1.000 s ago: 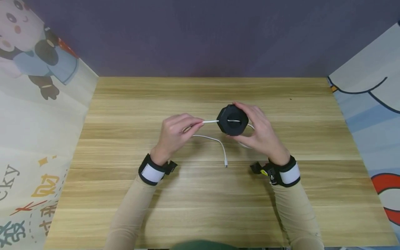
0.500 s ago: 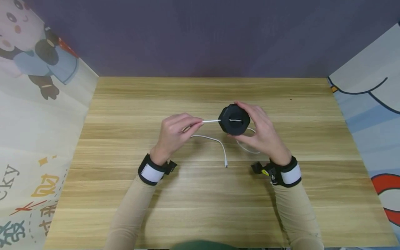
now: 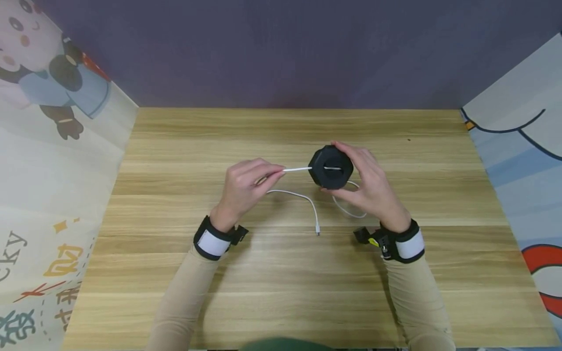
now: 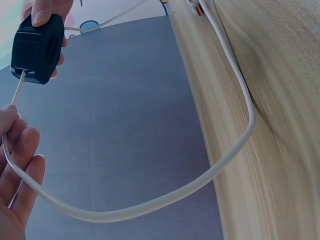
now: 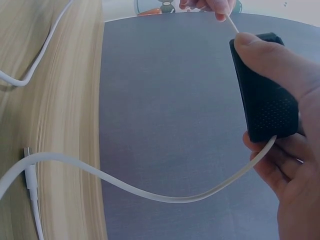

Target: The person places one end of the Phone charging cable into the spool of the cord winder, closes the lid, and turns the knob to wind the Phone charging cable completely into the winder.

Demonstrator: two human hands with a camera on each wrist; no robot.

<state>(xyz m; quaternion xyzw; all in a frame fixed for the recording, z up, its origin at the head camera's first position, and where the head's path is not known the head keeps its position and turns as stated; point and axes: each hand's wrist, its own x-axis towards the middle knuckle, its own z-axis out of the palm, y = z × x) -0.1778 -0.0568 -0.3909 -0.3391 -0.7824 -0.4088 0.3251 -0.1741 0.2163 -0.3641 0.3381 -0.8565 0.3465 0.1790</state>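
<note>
My right hand [image 3: 371, 183] grips a black, many-sided cable winder [image 3: 330, 158] by its edge, thumb on one side and fingers on the other. A white cable [image 3: 297, 169] runs through it and shows in the slot at its centre. To the left, my left hand [image 3: 250, 187] pinches that cable a short way from the winder, and the stretch between is taut. In the left wrist view the cable [image 4: 150, 206] hangs from the left hand in a wide loop. More cable [image 5: 182, 199] leaves the winder's other side in the right wrist view.
The cable's connector end [image 3: 318, 229] lies on the wooden table [image 3: 281, 287] between the wrists. Black wrist straps with cameras sit on both arms. A dark panel [image 3: 298, 53] stands behind the table, with printed walls [image 3: 26, 161] at the sides.
The right hand and winder have shifted slightly right, away from the left hand. The taut stretch is a little longer, and more cable loop shows below the winder. The left hand is nearly still.
</note>
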